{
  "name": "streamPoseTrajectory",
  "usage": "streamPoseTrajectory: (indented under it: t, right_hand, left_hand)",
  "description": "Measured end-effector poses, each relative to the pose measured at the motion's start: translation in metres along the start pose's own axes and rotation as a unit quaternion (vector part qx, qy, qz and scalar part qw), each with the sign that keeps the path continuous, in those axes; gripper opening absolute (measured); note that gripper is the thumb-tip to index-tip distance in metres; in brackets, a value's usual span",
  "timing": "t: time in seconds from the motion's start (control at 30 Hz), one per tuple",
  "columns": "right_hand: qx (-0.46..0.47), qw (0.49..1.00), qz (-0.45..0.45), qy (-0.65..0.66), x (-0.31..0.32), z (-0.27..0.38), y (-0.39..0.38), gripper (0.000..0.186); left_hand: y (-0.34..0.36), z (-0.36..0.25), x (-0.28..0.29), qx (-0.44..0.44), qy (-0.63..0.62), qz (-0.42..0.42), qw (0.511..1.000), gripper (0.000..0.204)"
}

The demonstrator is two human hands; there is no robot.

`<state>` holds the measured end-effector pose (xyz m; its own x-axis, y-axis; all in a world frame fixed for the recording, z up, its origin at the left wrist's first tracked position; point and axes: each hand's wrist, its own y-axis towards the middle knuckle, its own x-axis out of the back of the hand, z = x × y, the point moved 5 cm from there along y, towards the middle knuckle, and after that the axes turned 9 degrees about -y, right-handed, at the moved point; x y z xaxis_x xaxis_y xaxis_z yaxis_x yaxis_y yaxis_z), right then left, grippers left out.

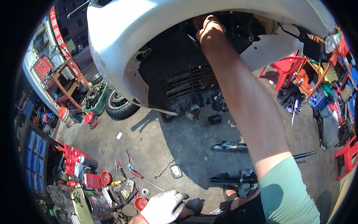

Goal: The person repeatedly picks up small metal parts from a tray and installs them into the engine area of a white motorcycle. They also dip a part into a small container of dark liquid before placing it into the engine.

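My bare right hand (211, 27) reaches up into the dark wheel opening under a large white body panel (115, 41). Its fingers look curled, and whatever they grip is hidden in shadow. Below it shows a black slatted grille (188, 82). At the bottom, my left hand (164, 207) wears a white glove, its fingers folded together with nothing visible in them. A red-handled screwdriver (137, 174) lies on the floor just beyond the glove, its shaft pointing toward it. Nearby are red-handled pliers (129, 162), a bent wrench (164, 168) and a small tray (176, 171).
Two fork tubes (229, 146) (235, 179) lie on the concrete. At left are a removed wheel (120, 105), a green bin of parts (97, 102) and red bottles (72, 158). Red plastic chairs (284, 69) and a cluttered rack (323, 80) stand at right.
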<state>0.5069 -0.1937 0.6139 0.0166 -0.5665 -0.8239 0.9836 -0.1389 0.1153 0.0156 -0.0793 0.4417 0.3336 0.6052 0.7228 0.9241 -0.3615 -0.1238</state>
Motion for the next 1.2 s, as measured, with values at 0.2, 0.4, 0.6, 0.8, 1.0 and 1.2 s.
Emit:
streamPoseTrajectory:
  t: [0.2, 0.4, 0.6, 0.8, 1.0, 1.2]
  right_hand:
    - [0.007, 0.999, -0.046, 0.009, 0.003, 0.003, 0.005, 0.048]
    - [0.018, 0.996, -0.084, 0.009, -0.001, 0.004, 0.004, 0.045]
    - [-0.002, 0.999, -0.048, 0.007, 0.000, 0.020, -0.011, 0.035]
    - [-0.014, 1.000, -0.025, 0.009, 0.011, -0.006, 0.003, 0.016]
    - [0.018, 0.999, 0.030, -0.025, 0.010, 0.016, 0.013, 0.017]
    - [0.003, 0.998, 0.032, -0.058, 0.013, 0.006, 0.028, 0.017]
  left_hand:
    - [-0.002, 0.001, 0.002, 0.001, -0.008, 0.000, 1.000, 0.026]
    - [-0.005, 0.001, 0.003, 0.005, 0.000, 0.005, 1.000, 0.027]
    - [-0.003, 0.000, 0.002, -0.020, -0.011, -0.006, 1.000, 0.026]
    - [-0.007, -0.001, 0.004, -0.010, -0.009, -0.011, 1.000, 0.024]
    - [-0.002, -0.001, 0.002, -0.014, -0.007, 0.000, 1.000, 0.024]
    - [0.007, 0.008, -0.005, 0.036, -0.002, 0.095, 0.995, 0.032]
